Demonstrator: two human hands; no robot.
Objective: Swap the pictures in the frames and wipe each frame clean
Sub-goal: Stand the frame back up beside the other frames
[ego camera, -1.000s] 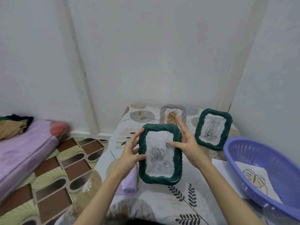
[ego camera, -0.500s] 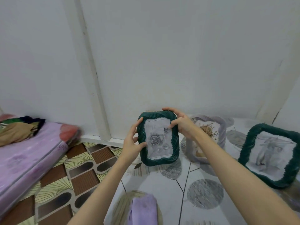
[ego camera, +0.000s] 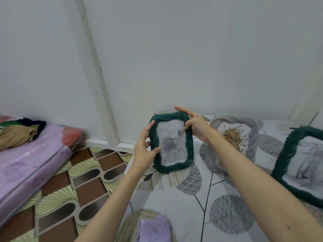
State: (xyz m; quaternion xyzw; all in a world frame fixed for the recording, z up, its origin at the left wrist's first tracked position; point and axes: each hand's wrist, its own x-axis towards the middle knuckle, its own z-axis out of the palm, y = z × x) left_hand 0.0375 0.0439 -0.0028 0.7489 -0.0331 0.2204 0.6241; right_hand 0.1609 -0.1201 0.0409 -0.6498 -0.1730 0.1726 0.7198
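At the far edge of the table (ego camera: 227,189), by the wall, the left hand (ego camera: 144,151) and right hand (ego camera: 196,125) gripped the rose frame (ego camera: 170,144), nearly standing. It could tip off the left edge, or bump the grey frame (ego camera: 234,142) beside it.

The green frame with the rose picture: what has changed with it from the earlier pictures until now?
The green rose frame was carried away from the person and down toward the back of the table, left of the grey frame; its lower edge is now at the tablecloth. The right hand shifted from its right side to its top right corner. The left hand still grips its left edge. The other frames stayed put.
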